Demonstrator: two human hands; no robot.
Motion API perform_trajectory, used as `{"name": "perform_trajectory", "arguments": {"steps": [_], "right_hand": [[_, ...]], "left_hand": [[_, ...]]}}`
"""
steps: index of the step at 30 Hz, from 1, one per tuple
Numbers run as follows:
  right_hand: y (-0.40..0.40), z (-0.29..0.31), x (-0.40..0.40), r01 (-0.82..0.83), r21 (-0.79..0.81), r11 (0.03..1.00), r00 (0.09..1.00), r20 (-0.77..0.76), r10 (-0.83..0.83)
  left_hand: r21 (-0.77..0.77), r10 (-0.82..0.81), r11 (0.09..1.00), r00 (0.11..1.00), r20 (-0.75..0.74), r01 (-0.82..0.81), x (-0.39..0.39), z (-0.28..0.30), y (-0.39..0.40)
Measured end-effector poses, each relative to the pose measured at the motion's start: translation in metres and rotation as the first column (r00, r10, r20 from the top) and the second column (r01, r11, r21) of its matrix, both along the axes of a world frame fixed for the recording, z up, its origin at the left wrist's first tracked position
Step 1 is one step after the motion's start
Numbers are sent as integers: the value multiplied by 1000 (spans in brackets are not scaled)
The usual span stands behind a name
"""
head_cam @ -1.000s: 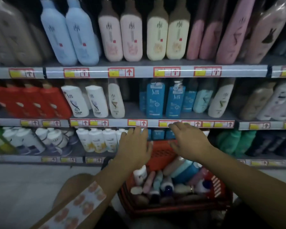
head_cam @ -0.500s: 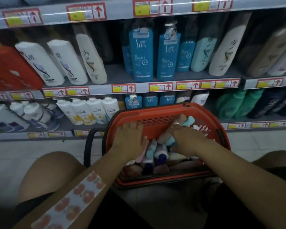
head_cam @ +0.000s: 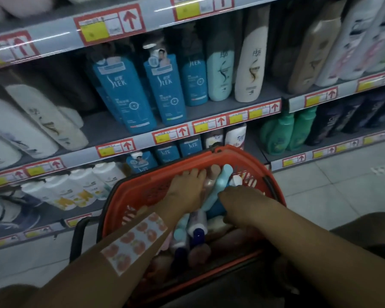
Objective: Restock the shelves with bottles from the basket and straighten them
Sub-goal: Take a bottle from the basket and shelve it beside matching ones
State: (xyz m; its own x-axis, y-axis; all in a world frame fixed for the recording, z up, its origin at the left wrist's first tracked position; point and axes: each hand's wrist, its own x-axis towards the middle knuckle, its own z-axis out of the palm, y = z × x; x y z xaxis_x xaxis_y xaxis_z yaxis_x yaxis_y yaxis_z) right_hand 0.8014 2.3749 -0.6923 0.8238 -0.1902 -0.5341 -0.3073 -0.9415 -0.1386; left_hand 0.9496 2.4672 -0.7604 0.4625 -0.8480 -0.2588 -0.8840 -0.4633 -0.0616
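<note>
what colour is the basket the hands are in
Red-orange basket, seen from the head view.

The grey shelves (head_cam: 209, 110) carry upright blue bottles (head_cam: 129, 92), a teal bottle (head_cam: 220, 76) and a cream bottle (head_cam: 251, 67). Green bottles (head_cam: 287, 132) stand lower right. The tiled floor (head_cam: 333, 192) lies below the red basket (head_cam: 165, 174).

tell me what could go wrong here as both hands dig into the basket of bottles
1. The bottles lie piled loose in the red basket, so pulling out the light blue bottle between the left hand and right hand may shift or tip out its neighbours.
2. The aisle is dim, so a label could be misread and the bottle shelved in the wrong row.
3. The white bottles on the middle shelf already lean; a nudge while restocking might topple them.
</note>
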Motion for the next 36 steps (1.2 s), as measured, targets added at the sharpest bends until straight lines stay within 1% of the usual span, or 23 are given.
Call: {"name": "perform_trajectory", "arguments": {"steps": [4,7,9,11,13,16,19,23,25,27,28,30,32,33,34,36], "right_hand": [[-22,-9,-6,60,-5,998,997,41,-59],[-35,-15,-11,80,-8,997,995,52,-80],[-40,-18,-15,92,-5,996,994,55,-92],[-43,-21,-16,97,7,995,994,49,-97],[-45,-23,-15,93,19,995,995,46,-94],[-48,-24,-11,84,4,996,995,47,-84],[-45,-29,-5,78,-20,997,996,43,-77],[-35,-32,5,69,21,997,998,-1,-69],[-27,-29,13,84,79,993,996,3,-84],[-19,-25,23,112,172,979,989,73,-126],[-15,-23,28,123,253,960,979,125,-158],[-7,-18,37,116,444,889,957,190,-219],[2,-11,41,75,614,786,964,159,-215],[10,-5,42,53,675,736,971,138,-196],[19,-1,41,33,721,692,975,128,-180],[38,-2,40,18,793,609,980,105,-166]], "left_hand": [[-88,141,983,967,-212,-163,1,-28,-34],[-130,175,968,950,-260,-214,0,-37,-51],[-161,156,966,955,-252,-200,-2,-40,-59],[-207,122,965,975,-186,-160,-1,-42,-64],[-242,121,957,979,-165,-159,1,-43,-66],[-221,104,966,983,-148,-135,2,-38,-63],[-222,68,971,990,-121,-93,0,-23,-42],[-345,32,936,993,-117,-71,-6,16,5],[-390,14,919,993,-116,-59,-9,43,27],[-423,-14,905,991,-132,-44,-12,74,48],[-447,-36,894,988,-148,-34,-15,91,58],[-484,-90,875,984,-153,5,-24,122,81],[-520,-145,852,983,-114,66,-37,144,105],[-539,-158,839,981,-116,71,-43,152,116],[-570,-162,820,977,-142,53,-47,156,126],[-622,-139,782,962,-234,-38,-51,158,142]]}}
